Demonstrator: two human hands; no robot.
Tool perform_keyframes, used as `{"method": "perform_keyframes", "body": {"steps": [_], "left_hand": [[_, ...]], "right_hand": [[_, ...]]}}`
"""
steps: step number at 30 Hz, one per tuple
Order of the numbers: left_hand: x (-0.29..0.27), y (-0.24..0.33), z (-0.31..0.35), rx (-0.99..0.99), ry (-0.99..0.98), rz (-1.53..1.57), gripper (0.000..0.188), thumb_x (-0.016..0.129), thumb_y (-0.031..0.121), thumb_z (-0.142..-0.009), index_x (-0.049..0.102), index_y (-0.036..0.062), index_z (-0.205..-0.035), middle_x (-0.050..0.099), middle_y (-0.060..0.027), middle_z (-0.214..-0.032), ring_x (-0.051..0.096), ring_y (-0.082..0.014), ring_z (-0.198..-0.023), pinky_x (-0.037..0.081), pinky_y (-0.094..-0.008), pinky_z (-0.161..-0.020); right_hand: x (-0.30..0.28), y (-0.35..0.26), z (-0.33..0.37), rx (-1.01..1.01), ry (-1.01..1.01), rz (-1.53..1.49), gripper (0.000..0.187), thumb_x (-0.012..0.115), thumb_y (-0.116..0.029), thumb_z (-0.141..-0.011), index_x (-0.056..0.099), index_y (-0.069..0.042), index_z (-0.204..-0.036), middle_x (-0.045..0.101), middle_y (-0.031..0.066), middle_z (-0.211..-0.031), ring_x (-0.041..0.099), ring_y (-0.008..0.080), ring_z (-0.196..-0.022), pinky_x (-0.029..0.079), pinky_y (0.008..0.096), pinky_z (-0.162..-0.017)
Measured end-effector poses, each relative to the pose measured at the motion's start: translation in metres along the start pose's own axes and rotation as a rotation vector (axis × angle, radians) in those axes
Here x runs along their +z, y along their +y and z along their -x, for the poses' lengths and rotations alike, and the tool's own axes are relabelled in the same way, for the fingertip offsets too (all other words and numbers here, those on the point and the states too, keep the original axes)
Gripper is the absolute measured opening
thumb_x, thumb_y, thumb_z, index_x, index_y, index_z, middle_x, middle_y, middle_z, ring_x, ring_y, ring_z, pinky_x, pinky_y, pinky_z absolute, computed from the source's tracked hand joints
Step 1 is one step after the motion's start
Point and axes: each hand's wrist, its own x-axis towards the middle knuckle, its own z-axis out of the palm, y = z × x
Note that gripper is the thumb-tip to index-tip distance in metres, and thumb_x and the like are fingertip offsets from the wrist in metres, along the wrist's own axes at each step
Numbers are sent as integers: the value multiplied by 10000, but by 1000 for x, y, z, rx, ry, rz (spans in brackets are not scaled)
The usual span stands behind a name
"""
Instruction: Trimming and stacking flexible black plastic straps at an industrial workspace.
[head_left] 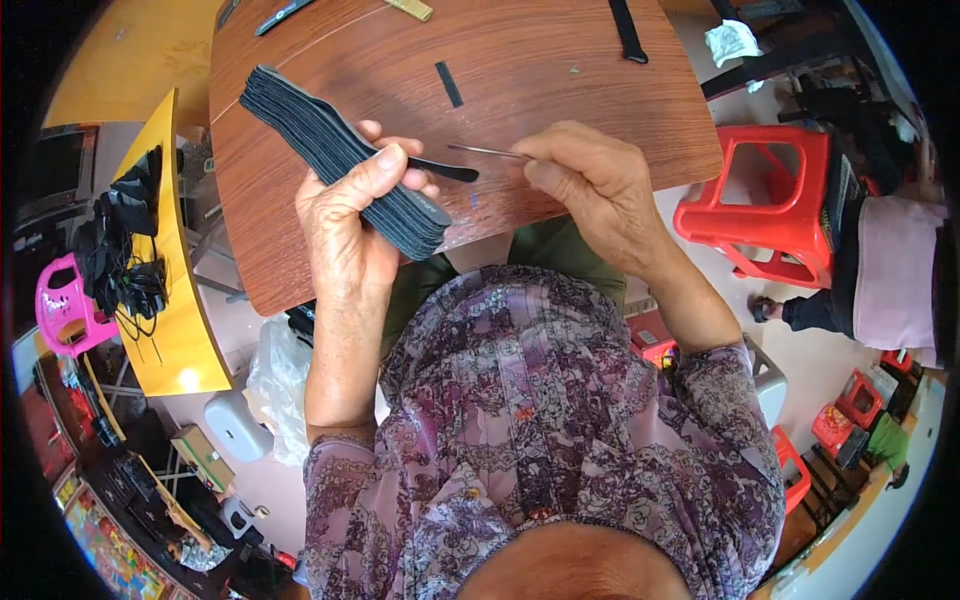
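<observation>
My left hand (350,205) is closed round a thick stack of long black fabric strips (325,145), held aslant above the brown wooden table (540,80). From beneath its fingers one loose black strip end (452,172) juts out to the right. My right hand (605,190) pinches a thin, pointed metal tool (487,151) between thumb and forefinger. The tool's tip points left, just above the loose strip end and apart from it. Its exact kind is unclear, and its other end is hidden in the fingers.
On the table lie a short black strip (449,84), a black strap (627,32), a dark slim tool (283,16) and a yellowish piece (408,9). To the right stands a red plastic stool (700,218), with another person beyond. A yellow table (185,340) holds black items at left.
</observation>
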Motion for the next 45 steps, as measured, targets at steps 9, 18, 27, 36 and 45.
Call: {"method": "perform_keyframes", "body": {"steps": [9,18,27,36,45], "left_hand": [[6,3,0,68,-13,-29,287,660,-66,-754,520,-3,-997,641,-223,-864,654,-254,-643,586,-395,-594],[11,-3,2,178,13,-127,352,626,-148,-733,496,-27,-1037,639,-255,-918,678,-300,-709,595,-383,-642],[7,-4,2,206,-5,-102,385,613,-177,-707,498,-16,-1038,639,-232,-900,670,-281,-691,585,-372,-633],[8,-7,3,244,-14,-151,394,618,-179,-694,490,-16,-1030,636,-230,-900,666,-285,-701,580,-371,-634],[7,-8,3,160,9,-87,370,611,-162,-715,491,-13,-1032,630,-230,-918,673,-295,-731,597,-393,-659]], "right_hand": [[6,-17,-5,1,-34,-36,304,536,-9,-884,627,-80,-1165,615,52,-772,576,111,-680,458,223,-571],[4,-35,-19,-171,0,158,407,525,73,-792,635,-83,-1152,538,84,-651,526,161,-559,427,278,-512],[8,-30,-15,-89,-50,152,367,516,26,-841,637,-117,-1157,564,98,-642,541,171,-549,435,288,-507],[9,-26,-11,7,-76,66,290,531,-23,-885,643,-102,-1140,695,94,-892,573,111,-616,495,251,-581],[7,-30,-13,188,-90,-94,441,504,65,-707,660,-96,-1087,647,194,-779,656,258,-643,507,341,-598]]}}
